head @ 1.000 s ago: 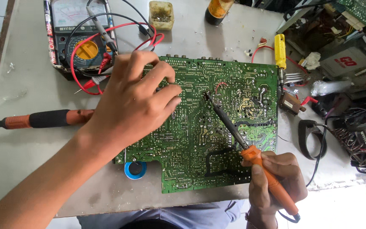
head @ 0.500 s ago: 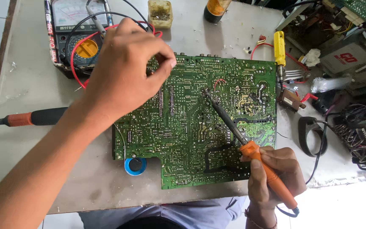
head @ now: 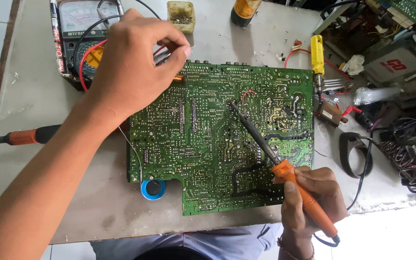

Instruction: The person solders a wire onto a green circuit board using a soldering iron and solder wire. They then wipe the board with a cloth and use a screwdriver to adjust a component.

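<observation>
Standing by the bench here: the green circuit board [head: 217, 139] lies solder side up in the middle of the table [head: 39, 96]. The right hand [head: 311, 195] is wrapped tight around the orange handle of the soldering iron [head: 275, 159], down at about 5 o'clock of the board, with the tip resting near the board's centre. The left hand [head: 131, 67] is up at 11 o'clock, fingertips pinched narrow on something small and coppery at the board's top edge, can't tell exactly what. A thin solder wire [head: 136, 154] trails off the left edge toward the blue spool [head: 153, 188] at 7 o'clock. If it were me, I'd keep the iron hand braced on the table edge, touch only the one joint, and keep that pinching hand well away from the hot shaft. The analog multimeter [head: 85, 33] sits at 11 o'clock, beyond the left hand.
</observation>
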